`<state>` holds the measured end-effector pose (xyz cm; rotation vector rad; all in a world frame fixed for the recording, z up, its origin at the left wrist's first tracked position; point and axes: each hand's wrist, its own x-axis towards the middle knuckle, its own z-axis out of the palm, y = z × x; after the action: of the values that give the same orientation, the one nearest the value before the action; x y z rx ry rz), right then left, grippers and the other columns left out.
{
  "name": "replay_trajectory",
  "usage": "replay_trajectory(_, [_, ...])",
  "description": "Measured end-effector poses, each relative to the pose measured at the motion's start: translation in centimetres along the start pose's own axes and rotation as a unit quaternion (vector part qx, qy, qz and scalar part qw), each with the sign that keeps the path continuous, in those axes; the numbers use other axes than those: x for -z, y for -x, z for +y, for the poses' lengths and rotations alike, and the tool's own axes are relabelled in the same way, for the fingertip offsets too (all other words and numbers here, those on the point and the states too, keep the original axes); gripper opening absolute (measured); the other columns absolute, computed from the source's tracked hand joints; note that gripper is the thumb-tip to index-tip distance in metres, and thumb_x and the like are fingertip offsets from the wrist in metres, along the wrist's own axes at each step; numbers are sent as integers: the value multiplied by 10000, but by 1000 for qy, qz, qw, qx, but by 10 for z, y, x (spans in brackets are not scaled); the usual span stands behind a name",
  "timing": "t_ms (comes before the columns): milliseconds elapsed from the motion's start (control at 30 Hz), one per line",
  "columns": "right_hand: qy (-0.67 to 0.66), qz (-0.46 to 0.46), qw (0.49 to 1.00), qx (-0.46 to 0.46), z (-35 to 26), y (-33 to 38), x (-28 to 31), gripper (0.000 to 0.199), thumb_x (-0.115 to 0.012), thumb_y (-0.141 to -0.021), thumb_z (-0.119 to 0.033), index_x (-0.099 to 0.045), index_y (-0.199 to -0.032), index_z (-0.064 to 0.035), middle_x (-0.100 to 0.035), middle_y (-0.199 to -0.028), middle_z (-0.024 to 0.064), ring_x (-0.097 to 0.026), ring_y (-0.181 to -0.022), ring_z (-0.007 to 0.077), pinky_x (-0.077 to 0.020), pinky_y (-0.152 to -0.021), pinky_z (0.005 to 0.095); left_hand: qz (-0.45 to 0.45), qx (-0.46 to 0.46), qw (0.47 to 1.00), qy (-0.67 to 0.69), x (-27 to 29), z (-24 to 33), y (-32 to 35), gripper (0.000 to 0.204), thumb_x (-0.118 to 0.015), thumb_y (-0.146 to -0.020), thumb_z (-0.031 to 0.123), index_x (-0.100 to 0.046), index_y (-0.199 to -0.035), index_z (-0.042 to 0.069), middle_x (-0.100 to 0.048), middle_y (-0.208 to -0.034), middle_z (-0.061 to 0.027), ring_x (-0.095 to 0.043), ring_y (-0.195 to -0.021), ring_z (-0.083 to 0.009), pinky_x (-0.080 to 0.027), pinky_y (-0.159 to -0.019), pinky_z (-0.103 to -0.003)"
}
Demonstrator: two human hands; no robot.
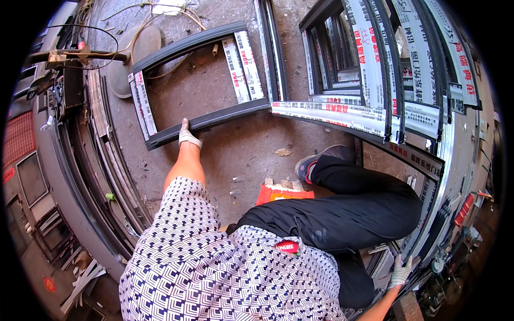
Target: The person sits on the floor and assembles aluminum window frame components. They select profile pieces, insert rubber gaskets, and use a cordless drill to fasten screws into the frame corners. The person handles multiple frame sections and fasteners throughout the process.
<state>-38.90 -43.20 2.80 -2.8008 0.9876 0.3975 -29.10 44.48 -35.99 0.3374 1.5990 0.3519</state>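
Observation:
My left hand, in a pale glove, is closed on the near bar of a dark rectangular window frame. The frame lies tilted in front of me, and printed protective film covers its short sides. Far off at the lower right, my right hand, also gloved, reaches down among dark metal profiles stacked beside my leg. Its fingers look bent at a profile's edge, but what lies between them cannot be made out.
Several film-wrapped window frames stand close together at the upper right. An orange-red box is by my knee. Long profiles line the left side. A round grey base with a pole and loose cables is behind the held frame.

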Motion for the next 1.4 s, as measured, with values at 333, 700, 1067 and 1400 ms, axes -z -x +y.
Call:
replay_trajectory(333, [5,-3,1000,-21,-4,-2,-2,792,-822,-873,-353,-502,-1441,95,-648,-1316,196,-596,-1187,280,-427,-1088,365,-93,-72,992,45,14,7,22,444,-890,-791,383,-682,-1118,166,-738,-1123,-25,-688,-991,-256,-540,-863,-416])
replay_trajectory(700, [4,45,998,37,16,-10,-20,661,-809,-886,-317,-581,-1366,76,-687,-1201,170,-621,-1097,258,-450,-1037,364,-98,-259,955,102,-21,17,88,615,-930,-755,211,-625,-1275,89,-699,-1200,-88,-684,-1030,-279,-588,-986,-420])
replay_trajectory(1067, [-137,-17,989,48,-4,-12,-20,467,-771,-931,-191,-620,-1300,53,-713,-1096,93,-623,-964,180,-491,-942,327,-127,-533,831,-97,-66,-32,214,754,-916,-729,131,-498,-1342,-3,-625,-1237,-98,-617,-1059,-226,-501,-1033,-367])
replay_trajectory(1400, [-236,-21,970,54,-25,-1,-24,472,-781,-913,-125,-592,-1286,93,-693,-1103,110,-612,-946,165,-513,-901,313,-223,-609,701,-297,-127,-74,282,743,-822,-751,322,-414,-1281,-3,-673,-1109,-140,-667,-1038,-272,-495,-990,-393])
